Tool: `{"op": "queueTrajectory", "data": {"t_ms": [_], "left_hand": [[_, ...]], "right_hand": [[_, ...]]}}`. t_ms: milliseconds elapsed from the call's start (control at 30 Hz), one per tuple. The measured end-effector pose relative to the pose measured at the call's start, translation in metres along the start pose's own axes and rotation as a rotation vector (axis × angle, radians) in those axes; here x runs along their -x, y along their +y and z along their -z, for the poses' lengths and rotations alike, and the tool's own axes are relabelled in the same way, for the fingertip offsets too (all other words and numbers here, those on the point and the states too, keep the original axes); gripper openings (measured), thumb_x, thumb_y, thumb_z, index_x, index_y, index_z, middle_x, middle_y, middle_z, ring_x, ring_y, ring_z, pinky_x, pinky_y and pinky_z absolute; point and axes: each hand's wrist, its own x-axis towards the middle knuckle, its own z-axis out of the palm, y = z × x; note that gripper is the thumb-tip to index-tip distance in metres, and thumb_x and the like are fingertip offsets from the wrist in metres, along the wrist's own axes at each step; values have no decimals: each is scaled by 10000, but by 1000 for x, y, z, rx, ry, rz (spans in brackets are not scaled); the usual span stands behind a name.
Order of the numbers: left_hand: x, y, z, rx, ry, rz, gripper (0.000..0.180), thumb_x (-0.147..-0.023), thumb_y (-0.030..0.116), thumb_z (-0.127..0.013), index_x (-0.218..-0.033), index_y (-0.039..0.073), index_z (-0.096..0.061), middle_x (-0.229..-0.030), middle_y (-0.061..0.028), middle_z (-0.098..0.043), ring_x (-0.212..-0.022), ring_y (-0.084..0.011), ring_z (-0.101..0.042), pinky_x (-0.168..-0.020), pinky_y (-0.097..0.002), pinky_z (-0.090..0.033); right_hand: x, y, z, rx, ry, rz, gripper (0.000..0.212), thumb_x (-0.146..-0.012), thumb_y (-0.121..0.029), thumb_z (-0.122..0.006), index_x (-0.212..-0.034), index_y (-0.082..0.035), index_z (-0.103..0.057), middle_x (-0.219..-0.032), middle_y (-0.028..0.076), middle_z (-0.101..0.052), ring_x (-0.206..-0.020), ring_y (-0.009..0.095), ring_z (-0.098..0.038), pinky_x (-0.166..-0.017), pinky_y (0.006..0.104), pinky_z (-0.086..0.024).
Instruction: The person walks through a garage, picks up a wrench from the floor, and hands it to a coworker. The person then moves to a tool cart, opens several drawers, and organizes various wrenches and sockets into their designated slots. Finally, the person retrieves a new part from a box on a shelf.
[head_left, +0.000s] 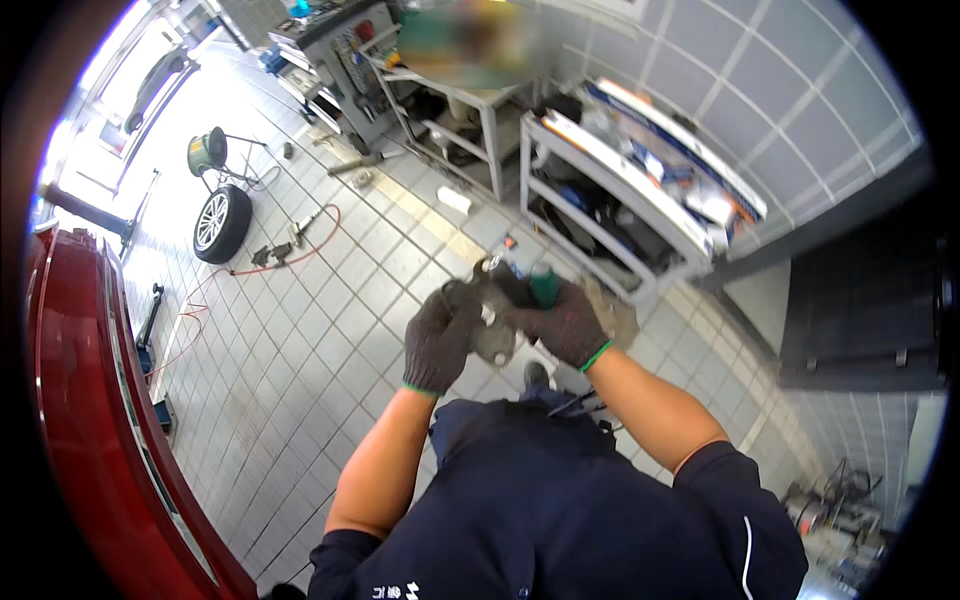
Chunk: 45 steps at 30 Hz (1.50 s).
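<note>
In front of my waist, both hands are raised and wear dark work gloves with green cuffs. My left hand [440,345] is closed round the left side of a grey metal car part [492,342], which looks like a brake caliper. On its other side my right hand [567,325] is closed, with a small green thing [543,287] sticking out above its fingers. Whether that is a handle or a cap I cannot tell. Gloves and blur hide where the fingers meet the part.
A red car [90,400] stands at the left. A wheel [222,222], a red air hose [325,240] and loose tools lie on the tiled floor, near a green drum-shaped fan [207,150]. Ahead on the right is a loaded grey cart [590,255]; a white cylinder [453,200] lies beside it.
</note>
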Motion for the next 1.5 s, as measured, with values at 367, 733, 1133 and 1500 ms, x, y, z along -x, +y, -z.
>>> {"op": "queueTrajectory", "data": {"t_ms": [367, 733, 1133, 1500], "left_hand": [[-230, -5, 199, 269, 126, 200, 228, -1015, 126, -698, -1214, 16, -701, -985, -67, -738, -789, -134, -676, -683, -296, -554], [-329, -58, 361, 272, 836, 276, 208, -993, 131, -671, -1188, 67, -705, -904, -34, -697, -649, -105, -575, -583, -288, -483], [124, -128, 144, 613, 2625, 161, 84, -967, 170, -703, -1002, 133, -636, -765, -32, -619, -465, -107, -451, -431, -296, -368], [211, -103, -48, 654, 2920, -3, 118, -988, 148, -705, -1092, 118, -656, -762, -21, -655, -487, -82, -492, -451, -279, -438]], "right_hand": [[-336, -65, -132, 182, -213, 73, 330, -833, -194, -875, -1085, -33, -737, -873, 62, -749, -745, 134, -683, -672, 346, -565], [-554, -97, -227, 50, -438, -119, 300, -820, -166, -900, -1030, -62, -713, -831, 17, -676, -709, 142, -644, -604, 331, -551], [-733, -35, -238, 20, -711, -449, 153, -933, -233, -781, -977, -116, -694, -770, -37, -584, -611, 124, -542, -539, 319, -450], [-541, -46, -345, 323, -1141, -207, 197, -940, -217, -744, -1070, -97, -656, -783, -19, -556, -638, 124, -545, -562, 313, -483]]}}
